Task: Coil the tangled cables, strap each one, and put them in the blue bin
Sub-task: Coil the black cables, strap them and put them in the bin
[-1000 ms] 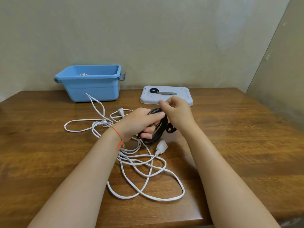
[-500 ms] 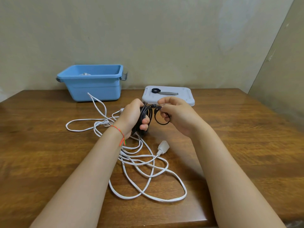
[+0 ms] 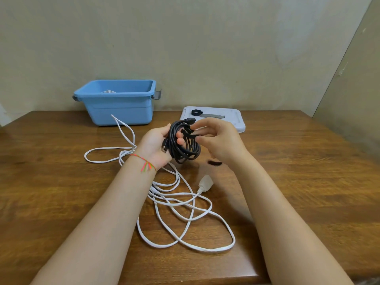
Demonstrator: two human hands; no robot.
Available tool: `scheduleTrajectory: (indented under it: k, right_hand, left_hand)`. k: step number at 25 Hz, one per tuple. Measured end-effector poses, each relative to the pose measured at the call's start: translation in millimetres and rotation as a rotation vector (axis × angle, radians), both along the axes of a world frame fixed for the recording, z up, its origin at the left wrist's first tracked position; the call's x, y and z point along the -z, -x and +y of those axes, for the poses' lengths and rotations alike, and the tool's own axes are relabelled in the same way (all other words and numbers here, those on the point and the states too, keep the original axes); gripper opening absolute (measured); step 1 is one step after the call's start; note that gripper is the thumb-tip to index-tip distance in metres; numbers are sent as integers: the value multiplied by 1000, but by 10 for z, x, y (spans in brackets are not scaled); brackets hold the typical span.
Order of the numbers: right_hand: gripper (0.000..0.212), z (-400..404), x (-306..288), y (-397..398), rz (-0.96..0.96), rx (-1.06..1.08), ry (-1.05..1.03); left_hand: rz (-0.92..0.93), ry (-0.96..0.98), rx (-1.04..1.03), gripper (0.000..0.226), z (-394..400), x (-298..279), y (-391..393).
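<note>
- Wooden table point(image 3: 308, 182), blue bin point(image 3: 119, 108) at its far left edge, mouth up.
- White cable point(image 3: 174, 202) sprawled loose below the hands, long axis near to far; probably light and limp.
- Black cable coil point(image 3: 185, 147) held upright above the table, springy; best clamped across all loops.
- Left hand point(image 3: 156, 147) curled around coil.
- Right hand point(image 3: 218, 140) pinching black strap point(image 3: 190, 135).

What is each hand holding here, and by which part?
Left hand grips the coiled black cable by its left side; right hand pinches the black strap on it.
</note>
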State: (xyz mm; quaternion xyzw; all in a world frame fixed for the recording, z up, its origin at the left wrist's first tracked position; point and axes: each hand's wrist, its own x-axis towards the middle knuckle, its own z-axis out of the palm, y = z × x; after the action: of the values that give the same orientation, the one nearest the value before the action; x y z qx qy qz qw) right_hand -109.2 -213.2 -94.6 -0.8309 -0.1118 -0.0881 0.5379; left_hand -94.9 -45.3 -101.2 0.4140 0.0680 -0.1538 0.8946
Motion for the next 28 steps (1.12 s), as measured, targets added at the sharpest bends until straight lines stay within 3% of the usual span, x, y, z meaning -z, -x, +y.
scheduleTrajectory:
  k: [8,15,18,20,22,28]
  right_hand:
    - [18,100,59,-17,-251,51,423]
    - [9,256,164,-28,-584,131,628]
    - [32,328,160,19,-742,147,613]
    - [29,330,148,31,-835,201,667]
    - [6,282,177,-24,-876,274,728]
    - [24,182,252,-96,-787,308,722]
  left_hand:
    - [-63,-151,9,35,-61,-30,64]
    - [-127,-430,16,31,-120,-78,135]
    - [-125,-419,48,35,-81,-87,151]
    - [-124,-407,107,37,-60,-96,158]
    - [-123,-385,148,36,-39,-103,158]
    - [-248,-536,18,11,-63,-29,88]
